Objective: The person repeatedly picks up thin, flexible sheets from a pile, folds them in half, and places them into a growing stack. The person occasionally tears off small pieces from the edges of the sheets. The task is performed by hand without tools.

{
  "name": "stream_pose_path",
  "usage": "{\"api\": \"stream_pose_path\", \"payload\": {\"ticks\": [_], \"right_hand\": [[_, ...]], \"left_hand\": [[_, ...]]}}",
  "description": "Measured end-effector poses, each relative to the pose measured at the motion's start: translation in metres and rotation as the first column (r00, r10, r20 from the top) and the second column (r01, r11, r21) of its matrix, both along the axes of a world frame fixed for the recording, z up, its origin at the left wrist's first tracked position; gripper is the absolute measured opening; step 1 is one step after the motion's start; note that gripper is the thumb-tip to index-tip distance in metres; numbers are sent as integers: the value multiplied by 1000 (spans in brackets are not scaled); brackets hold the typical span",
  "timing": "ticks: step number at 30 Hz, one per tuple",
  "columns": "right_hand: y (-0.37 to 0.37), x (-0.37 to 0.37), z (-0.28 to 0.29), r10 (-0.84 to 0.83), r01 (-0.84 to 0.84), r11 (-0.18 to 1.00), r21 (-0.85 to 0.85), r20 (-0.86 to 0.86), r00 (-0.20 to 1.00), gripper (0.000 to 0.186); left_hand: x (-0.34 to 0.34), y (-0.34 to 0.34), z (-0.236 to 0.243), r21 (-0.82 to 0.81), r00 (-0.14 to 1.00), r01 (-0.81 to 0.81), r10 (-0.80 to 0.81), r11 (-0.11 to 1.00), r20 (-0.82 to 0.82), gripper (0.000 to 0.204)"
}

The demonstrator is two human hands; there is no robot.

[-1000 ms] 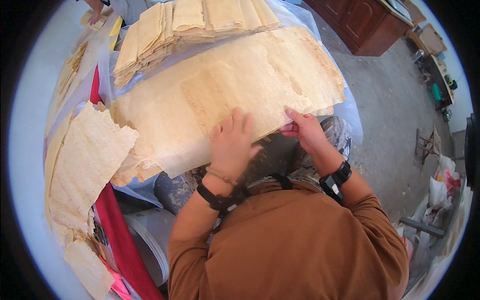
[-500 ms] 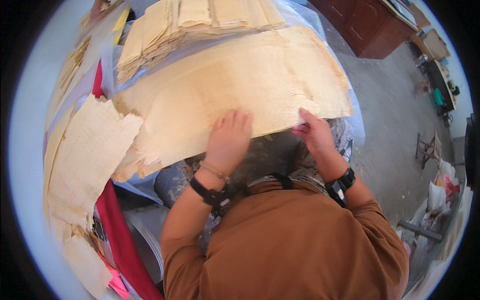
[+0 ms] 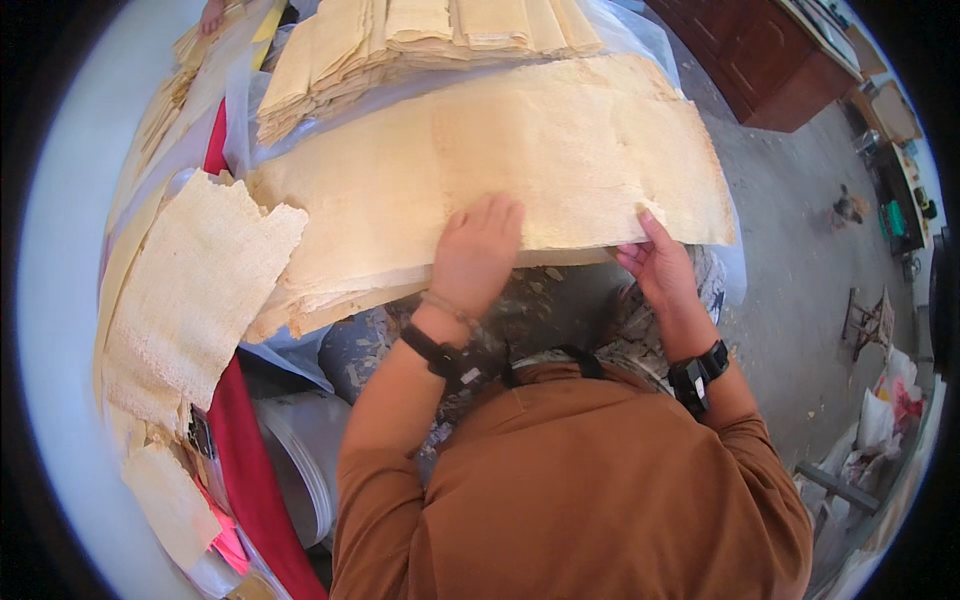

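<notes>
A broad, thin tan sheet with ragged ends lies across the surface before me, on top of at least one more layer that shows along its near edge. My left hand rests flat on the sheet near that edge, fingers stretched out and slightly blurred. At the sheet's near right corner, my right hand pinches the edge, thumb on top and fingers beneath. What the sheet is made of, I cannot tell.
Folded tan sheets are stacked beyond. Torn pieces lie at the left, beside a red strip. Another person's hand shows far left. A brown wooden cabinet stands back right; white bags lie right.
The view has shifted a little, moving the scene slightly right. More of the layer under the top sheet shows along the near edge. My right hand keeps its pinch; my left stays flat.
</notes>
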State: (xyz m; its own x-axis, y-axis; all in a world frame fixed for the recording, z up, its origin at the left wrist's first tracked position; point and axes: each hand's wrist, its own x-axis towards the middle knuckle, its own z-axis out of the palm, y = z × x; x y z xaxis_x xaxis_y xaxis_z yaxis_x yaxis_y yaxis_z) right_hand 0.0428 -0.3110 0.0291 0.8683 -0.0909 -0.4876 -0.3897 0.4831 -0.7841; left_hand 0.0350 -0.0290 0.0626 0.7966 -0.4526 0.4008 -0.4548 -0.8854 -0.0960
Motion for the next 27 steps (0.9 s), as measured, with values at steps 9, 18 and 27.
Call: {"api": "stream_pose_path", "payload": {"ticks": [9, 18, 27], "right_hand": [[-5, 3, -5, -80, 74, 994, 78, 82, 993, 40], [-9, 9, -7, -236, 211, 967, 143, 197, 951, 45], [0, 19, 13, -401, 381, 916, 127, 348, 847, 51]], "left_hand": [[2, 38, -1, -14, 1000, 1, -1, 1000, 4, 57], [-4, 33, 42, -63, 980, -7, -6, 998, -201, 60], [46, 16, 15, -119, 979, 59, -81, 991, -189, 43]]}}
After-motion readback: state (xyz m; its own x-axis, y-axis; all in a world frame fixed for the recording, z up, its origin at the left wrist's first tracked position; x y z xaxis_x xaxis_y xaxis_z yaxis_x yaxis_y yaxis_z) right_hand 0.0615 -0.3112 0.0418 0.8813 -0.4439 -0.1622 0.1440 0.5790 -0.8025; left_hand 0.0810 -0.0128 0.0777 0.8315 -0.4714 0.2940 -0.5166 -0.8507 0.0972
